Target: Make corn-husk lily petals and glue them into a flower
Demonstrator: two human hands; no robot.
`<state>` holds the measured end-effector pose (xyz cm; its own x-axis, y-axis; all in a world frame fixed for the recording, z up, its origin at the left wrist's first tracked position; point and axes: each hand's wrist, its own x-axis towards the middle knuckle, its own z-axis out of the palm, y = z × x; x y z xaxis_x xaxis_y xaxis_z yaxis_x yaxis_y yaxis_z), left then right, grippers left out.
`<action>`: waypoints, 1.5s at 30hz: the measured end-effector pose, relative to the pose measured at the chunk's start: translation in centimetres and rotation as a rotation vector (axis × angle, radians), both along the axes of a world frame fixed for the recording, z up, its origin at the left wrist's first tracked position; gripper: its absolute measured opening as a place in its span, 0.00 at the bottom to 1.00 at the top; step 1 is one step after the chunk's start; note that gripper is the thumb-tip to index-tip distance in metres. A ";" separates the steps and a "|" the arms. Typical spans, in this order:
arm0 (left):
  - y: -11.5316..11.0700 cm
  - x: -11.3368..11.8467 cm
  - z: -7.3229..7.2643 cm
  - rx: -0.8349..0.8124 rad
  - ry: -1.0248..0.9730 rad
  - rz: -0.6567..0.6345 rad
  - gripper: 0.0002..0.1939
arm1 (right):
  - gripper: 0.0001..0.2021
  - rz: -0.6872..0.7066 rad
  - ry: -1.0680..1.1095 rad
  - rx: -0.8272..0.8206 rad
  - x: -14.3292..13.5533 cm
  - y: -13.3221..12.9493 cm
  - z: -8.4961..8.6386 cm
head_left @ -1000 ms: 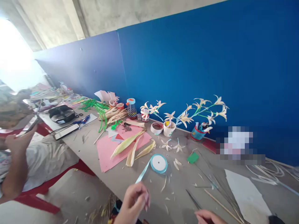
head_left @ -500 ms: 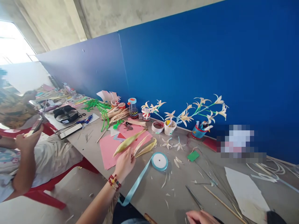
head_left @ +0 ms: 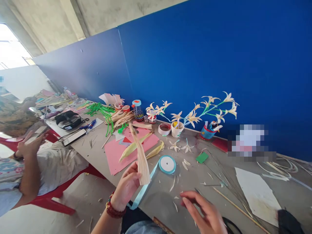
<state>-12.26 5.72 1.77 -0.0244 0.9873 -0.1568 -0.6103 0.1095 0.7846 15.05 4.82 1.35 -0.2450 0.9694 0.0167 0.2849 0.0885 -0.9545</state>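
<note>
Beige husk (head_left: 143, 165) is pinched in left hand (head_left: 127, 184); right hand (head_left: 204, 209) seems half-open.

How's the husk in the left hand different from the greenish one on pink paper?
The held husk is in the left hand; the greenish husk lies on pink paper. The held husk is pale cream, the greenish husk yellow-green. The held husk's near end is broad, the greenish husk's pointed. Both are long.

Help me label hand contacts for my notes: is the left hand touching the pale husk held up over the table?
Touching. The head view shows the left hand gripping the pale husk near its lower end, thumb against its edge.
</note>
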 end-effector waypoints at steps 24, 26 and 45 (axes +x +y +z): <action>-1.4 3.8 0.5 0.097 0.298 -0.095 0.17 | 0.19 0.075 0.482 -0.357 -5.1 3.1 1.5; -1.4 3.9 0.9 0.147 0.431 -0.003 0.17 | 0.19 0.050 0.464 -0.331 -5.2 3.3 1.3; -2.2 5.1 1.4 0.522 1.262 0.256 0.11 | 0.09 0.108 0.238 0.039 -6.7 1.6 2.3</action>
<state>-7.11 3.50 3.20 -0.0590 0.8709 0.4879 0.5753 -0.3698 0.7296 8.31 6.43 3.65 -0.3317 0.9353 0.1235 0.0394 0.1445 -0.9887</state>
